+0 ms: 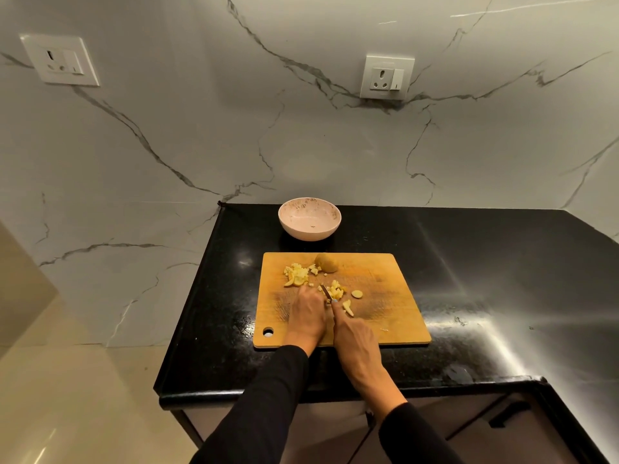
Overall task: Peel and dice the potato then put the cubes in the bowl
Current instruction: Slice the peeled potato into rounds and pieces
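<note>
A knife (325,291) is gripped by the right hand (355,339), its blade set among diced potato cubes (335,293) on the wooden board (385,296). The cubes are steadied by the left hand (307,314), fingers curled over them. The bowl (309,218) is placed behind the board on the black surface (485,262).

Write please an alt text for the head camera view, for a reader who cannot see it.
A right hand cuts potato pieces with a knife on a wooden cutting board, the left hand steadying them. A pink bowl waits behind on the black counter.
</note>
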